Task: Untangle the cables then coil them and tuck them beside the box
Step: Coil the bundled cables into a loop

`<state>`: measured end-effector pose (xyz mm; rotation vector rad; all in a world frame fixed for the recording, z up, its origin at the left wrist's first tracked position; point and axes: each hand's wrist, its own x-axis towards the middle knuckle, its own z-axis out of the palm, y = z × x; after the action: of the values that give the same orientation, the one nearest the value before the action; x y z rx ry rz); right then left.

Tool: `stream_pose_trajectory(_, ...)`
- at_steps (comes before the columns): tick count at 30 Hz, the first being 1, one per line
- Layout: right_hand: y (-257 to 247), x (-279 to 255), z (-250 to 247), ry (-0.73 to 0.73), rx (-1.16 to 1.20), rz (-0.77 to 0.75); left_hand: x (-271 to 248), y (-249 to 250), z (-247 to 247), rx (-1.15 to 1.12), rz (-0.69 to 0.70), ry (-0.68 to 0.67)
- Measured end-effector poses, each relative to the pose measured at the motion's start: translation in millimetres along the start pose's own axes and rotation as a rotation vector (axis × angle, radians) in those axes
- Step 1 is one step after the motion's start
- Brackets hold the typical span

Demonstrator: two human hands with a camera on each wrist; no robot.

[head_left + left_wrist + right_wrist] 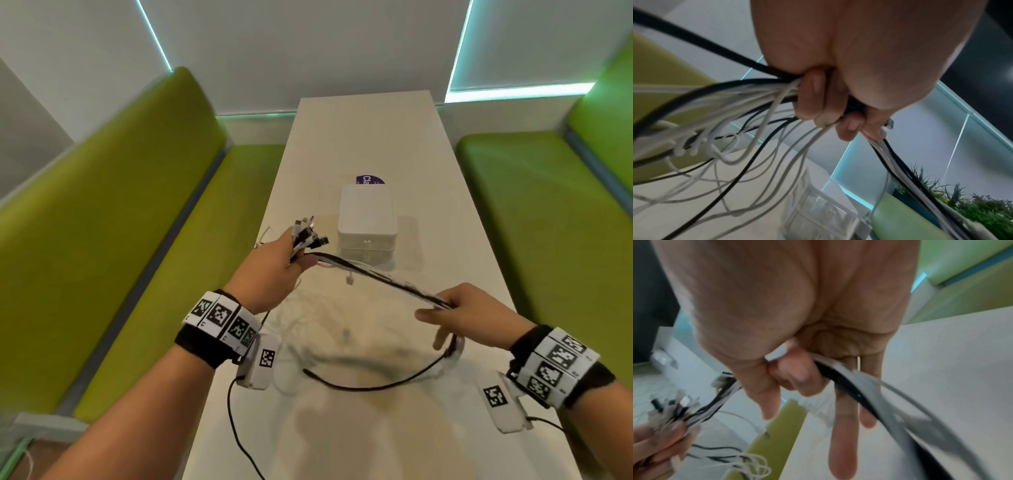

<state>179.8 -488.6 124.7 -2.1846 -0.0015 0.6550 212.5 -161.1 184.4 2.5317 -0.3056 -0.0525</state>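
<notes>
Clearly only partway: the left hand [277,263] grips the cables [376,275] by their gathered plug ends, right hand's [459,313] fingers pinch the bundle above the surface [462,219], coiling and tucking beside the box [368,219] remain

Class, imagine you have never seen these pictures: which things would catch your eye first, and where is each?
First the bundle of black and white cables, stretched above the white table between both hands: the left hand grips the plug ends, the right hand pinches the strands farther along. Next, the white box beyond them mid-table, with bright green benches on either side.
</notes>
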Motion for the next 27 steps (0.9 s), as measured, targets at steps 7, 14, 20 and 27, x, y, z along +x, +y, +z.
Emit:
stream_pose_trajectory(7, 57.9, 21.4, -47.6, 0.289, -0.395, 0.066, 17.0, 8.7, 25.9, 0.098, -0.033, -0.172)
stream_pose_trajectory(14, 51.7, 33.3, -118.9, 0.609, -1.068, 0.104, 38.1, 38.9, 63.7, 0.174, 0.042, -0.358)
stream_pose_trajectory(20, 16.2, 28.4, -99.8, 0.244, -1.005, 0.168, 47.0, 65.6, 103.8, 0.211, 0.167, -0.439)
stream_pose_trajectory(27, -2.7, 36.6, 4.2, -0.061, -0.294, -0.052, 45.5, 62.5, 110.4, -0.011, 0.182, -0.335)
